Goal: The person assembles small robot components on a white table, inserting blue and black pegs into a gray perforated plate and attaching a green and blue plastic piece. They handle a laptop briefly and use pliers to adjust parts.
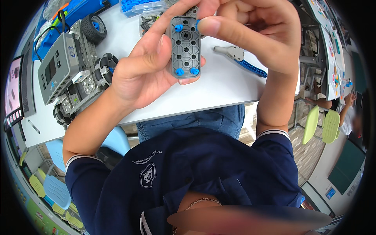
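We judge the step in hand to be pin fitting: our left grip (143,74) is clasped around the grey block (182,53), which it holds up over the tabletop (219,88), holed face showing. Three blue pins (179,72) stand in the block's other corners, while our right grip (258,35) has its thumb against a fourth at the upper right corner; we cannot tell whether it pinches or presses, nor how deep that pin sits. The next move probably calls for a straight push with the block kept steady. Right of the block lies a plier-like tool (236,53) with a blue handle; left of it stands a wheeled build (88,66) with a grey controller (58,66). Beyond the block is a clear tray (145,8) of blue pieces. Far right of the block, we see green chairs (331,125) and another person's arm (346,111).
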A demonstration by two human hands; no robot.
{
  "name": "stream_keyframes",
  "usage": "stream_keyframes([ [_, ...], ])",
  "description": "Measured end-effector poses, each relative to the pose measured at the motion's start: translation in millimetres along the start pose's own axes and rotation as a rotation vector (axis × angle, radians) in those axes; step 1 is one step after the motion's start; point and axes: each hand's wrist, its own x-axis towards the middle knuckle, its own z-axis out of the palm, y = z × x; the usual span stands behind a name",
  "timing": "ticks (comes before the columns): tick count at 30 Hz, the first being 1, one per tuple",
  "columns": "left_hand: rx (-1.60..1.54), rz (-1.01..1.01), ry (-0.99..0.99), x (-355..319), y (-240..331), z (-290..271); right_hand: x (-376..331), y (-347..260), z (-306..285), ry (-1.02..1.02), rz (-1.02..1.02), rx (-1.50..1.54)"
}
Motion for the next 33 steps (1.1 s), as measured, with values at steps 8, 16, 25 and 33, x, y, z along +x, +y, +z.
stream_keyframes([
  [8,-0.076,0.000,-0.075,-2,-1,-7,8,10,14,0.015,-0.105,0.010],
  [16,-0.124,-0.009,-0.106,-1,-1,-5,6,8,10,0.004,-0.062,-0.240],
  [25,-0.169,-0.013,-0.092,-2,0,-4,6,18,9,0.000,-0.118,-0.211],
  [33,-0.155,0.005,-0.096,-3,4,0,19,31,20,0.047,-0.395,-0.077],
])
